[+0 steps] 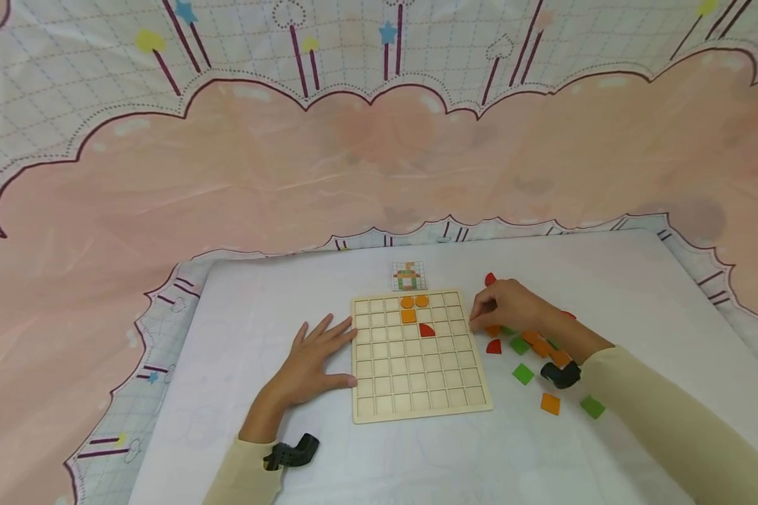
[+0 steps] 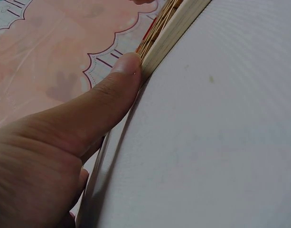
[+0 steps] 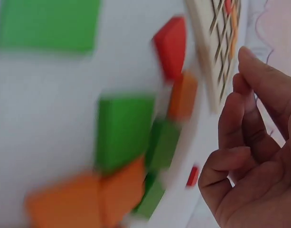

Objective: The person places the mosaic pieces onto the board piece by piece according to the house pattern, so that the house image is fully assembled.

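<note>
On the white desk (image 1: 234, 337), your left hand (image 1: 312, 361) rests, spread wide, against the gridded wooden board (image 1: 418, 382), probably steadying it. The grip of your right hand (image 1: 512, 306) is narrow; whether it holds anything, I cannot tell. Coloured tiles (image 1: 523, 374) lie beside the board, seemingly for easy reach.

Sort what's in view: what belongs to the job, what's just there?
Job, judging by the layout:
- wooden grid board
- printed pattern card
- orange circle tiles
- orange square tiles
- green square tiles
- red quarter-circle tiles

Just there:
- cloud-print cloth
- black wrist devices
</note>
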A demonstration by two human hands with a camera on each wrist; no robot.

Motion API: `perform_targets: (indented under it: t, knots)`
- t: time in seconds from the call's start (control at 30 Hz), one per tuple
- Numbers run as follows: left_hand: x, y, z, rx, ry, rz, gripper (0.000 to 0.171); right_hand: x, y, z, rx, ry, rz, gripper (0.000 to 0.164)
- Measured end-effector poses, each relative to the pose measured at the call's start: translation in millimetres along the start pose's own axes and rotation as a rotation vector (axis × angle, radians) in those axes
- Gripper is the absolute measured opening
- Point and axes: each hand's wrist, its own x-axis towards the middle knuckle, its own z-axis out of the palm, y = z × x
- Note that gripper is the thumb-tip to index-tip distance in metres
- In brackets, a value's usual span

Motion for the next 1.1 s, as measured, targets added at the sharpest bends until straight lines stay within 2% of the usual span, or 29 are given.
perform_targets:
  t: [0.27,0.57,0.67,0.9,1.1]
  knots:
    - [0.8,-0.6,0.4,-0.003,-0.002,0.0,0.091,-15.9,32.4,-21.9,-0.077,-0.012,0.104,0.005]
    - [0.4,-0.4,1.3,0.006,-0.004,-0.011,0.091,-23.7,45.2,-29.6,-0.116,-0.011,0.206,0.011]
    - [0.7,-0.2,1.2,0.005,-0.001,-0.007,0.091,-24.6,45.3,-27.7,-0.116,-0.004,0.2,0.012]
    - [0.5,-0.6,0.9,-0.002,-0.003,-0.013,0.091,-25.9,44.3,-24.5,-0.15,0.002,0.113,0.013]
    - [0.5,-0.2,0.2,-0.012,-0.009,-0.015,0.091,-25.3,44.0,-24.5,-0.16,-0.001,0.109,0.013]
